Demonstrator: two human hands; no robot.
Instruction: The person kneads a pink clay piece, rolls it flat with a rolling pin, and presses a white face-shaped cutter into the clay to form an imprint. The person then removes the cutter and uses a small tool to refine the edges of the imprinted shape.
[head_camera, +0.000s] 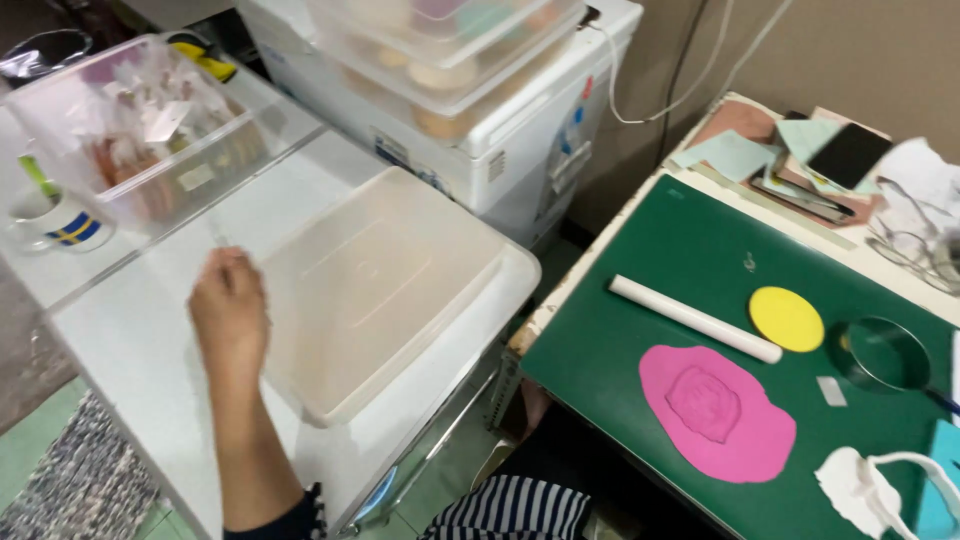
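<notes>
My left hand (229, 312) reaches out to the left over a clear acrylic tabletop (130, 340). It is seen from the back with the fingers curled. A faint thin line shows at the fingertips, too blurred to name. The hand is right beside the left edge of a shallow translucent plastic tub (385, 290), close to touching it. My right hand is out of view. To the right, on a green cutting mat (690, 240), lie a flattened pink clay sheet (715, 410), a white rolling pin (695, 318) and a yellow clay disc (787, 318).
A clear box of small items (130, 130) and a mug with a blue and yellow cross (55, 222) stand far left. A white chest freezer (500, 150) carries stacked plastic tubs (450, 50). A metal ring cutter (885, 352), white clay (860, 490), papers and a phone (850, 155) sit at right.
</notes>
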